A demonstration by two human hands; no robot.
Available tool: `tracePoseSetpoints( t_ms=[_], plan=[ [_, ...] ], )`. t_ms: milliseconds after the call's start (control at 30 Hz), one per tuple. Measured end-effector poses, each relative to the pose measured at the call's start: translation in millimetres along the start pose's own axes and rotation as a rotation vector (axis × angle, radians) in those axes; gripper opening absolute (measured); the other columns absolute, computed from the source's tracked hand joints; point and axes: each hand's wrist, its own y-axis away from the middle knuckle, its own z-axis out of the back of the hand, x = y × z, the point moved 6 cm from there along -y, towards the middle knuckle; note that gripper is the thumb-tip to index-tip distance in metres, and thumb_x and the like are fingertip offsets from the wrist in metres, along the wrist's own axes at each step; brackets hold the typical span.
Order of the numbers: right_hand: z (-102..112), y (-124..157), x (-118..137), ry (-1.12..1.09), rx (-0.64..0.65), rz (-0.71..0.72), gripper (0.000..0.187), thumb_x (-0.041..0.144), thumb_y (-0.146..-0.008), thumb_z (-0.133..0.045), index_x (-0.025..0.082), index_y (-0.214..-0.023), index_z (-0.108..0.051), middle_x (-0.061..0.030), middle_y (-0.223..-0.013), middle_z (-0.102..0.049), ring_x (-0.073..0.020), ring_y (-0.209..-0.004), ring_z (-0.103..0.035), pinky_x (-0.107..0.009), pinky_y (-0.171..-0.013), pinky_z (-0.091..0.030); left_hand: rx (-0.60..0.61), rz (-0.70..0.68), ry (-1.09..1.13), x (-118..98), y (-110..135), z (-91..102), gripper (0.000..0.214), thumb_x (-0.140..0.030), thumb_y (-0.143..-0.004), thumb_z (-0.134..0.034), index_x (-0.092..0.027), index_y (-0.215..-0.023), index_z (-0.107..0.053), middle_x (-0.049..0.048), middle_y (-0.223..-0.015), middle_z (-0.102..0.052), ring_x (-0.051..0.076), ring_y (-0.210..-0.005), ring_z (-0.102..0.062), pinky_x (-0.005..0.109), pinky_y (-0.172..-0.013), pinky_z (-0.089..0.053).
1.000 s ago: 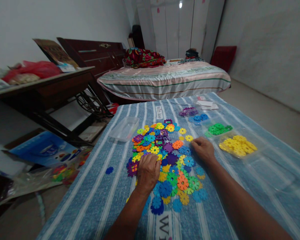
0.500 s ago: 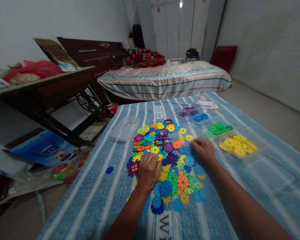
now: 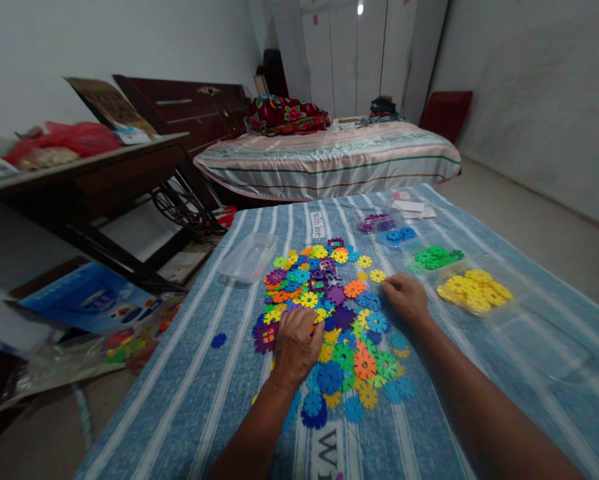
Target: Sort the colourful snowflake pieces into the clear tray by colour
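Observation:
A heap of flat plastic snowflake discs (image 3: 329, 293) in several colours lies on the blue striped cloth (image 3: 199, 400). My left hand (image 3: 295, 345) rests knuckles-up on the heap's near left part, fingers curled down onto the discs; what it holds is hidden. My right hand (image 3: 405, 299) sits at the heap's right edge, fingers bent and pinched near a yellow disc (image 3: 378, 275). Sorted piles lie to the right: yellow discs (image 3: 475, 290), green discs (image 3: 435, 257), blue discs (image 3: 396, 235) and purple discs (image 3: 376, 223).
An empty clear tray (image 3: 249, 257) stands left of the heap, and one stray blue disc (image 3: 218, 341) lies nearer the cloth's left edge. A dark sewing table (image 3: 84, 180) and blue packaging (image 3: 89, 297) are at left. A bed (image 3: 329, 157) stands behind.
My left hand has crept slightly toward me and to the right on the heap. The right hand has stayed where it was.

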Motion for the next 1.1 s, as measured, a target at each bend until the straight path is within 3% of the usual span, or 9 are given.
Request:
tracePoseSetpoints(
  t_ms=[467,633,833,1100],
  plan=[
    [-0.2,-0.3,-1.7,-0.021,-0.001,-0.010,0.033,0.040,-0.079,-0.049,0.021,-0.071,-0.074,-0.0050,-0.079,-0.070,-0.0216,-0.078,-0.062,-0.032,-0.071,-0.042,-0.031,0.019,0.040,2.9,-5.7,3.7,0.018,-0.023,-0.097,-0.049,-0.021,-0.088,-0.064,0.0066,-0.091,-0.072,0.021,-0.089,-0.066,0.038,-0.084,-0.053],
    [-0.4,-0.7,-1.9,-0.025,0.002,-0.011,0.033,0.041,-0.080,-0.049,0.022,-0.069,-0.073,-0.0050,-0.079,-0.071,-0.0218,-0.078,-0.061,-0.032,-0.071,-0.041,-0.078,0.043,-0.007,13.7,-11.1,7.5,0.014,-0.022,-0.092,-0.052,-0.021,-0.095,-0.066,0.0083,-0.097,-0.074,0.024,-0.093,-0.067,0.040,-0.085,-0.055],
    [-0.8,-0.6,-2.4,-0.028,0.005,-0.023,0.032,0.040,-0.079,-0.049,0.022,-0.070,-0.074,-0.0036,-0.079,-0.071,-0.0204,-0.077,-0.061,-0.031,-0.070,-0.041,-0.018,0.135,-0.044,31.8,-17.4,8.4,0.015,-0.022,-0.091,-0.051,-0.022,-0.090,-0.066,0.0077,-0.097,-0.073,0.024,-0.095,-0.066,0.040,-0.088,-0.054],
    [-0.5,-3.0,2.8,0.010,-0.011,0.000,0.030,0.035,-0.082,-0.050,0.021,-0.070,-0.074,-0.0031,-0.078,-0.070,-0.0191,-0.078,-0.061,-0.029,-0.070,-0.041,0.065,0.167,-0.176,38.4,-31.3,-7.2,0.022,-0.032,-0.087,-0.059,-0.018,-0.099,-0.070,0.0188,-0.127,-0.065,0.036,-0.125,-0.056,0.055,-0.106,-0.047]
  ],
)
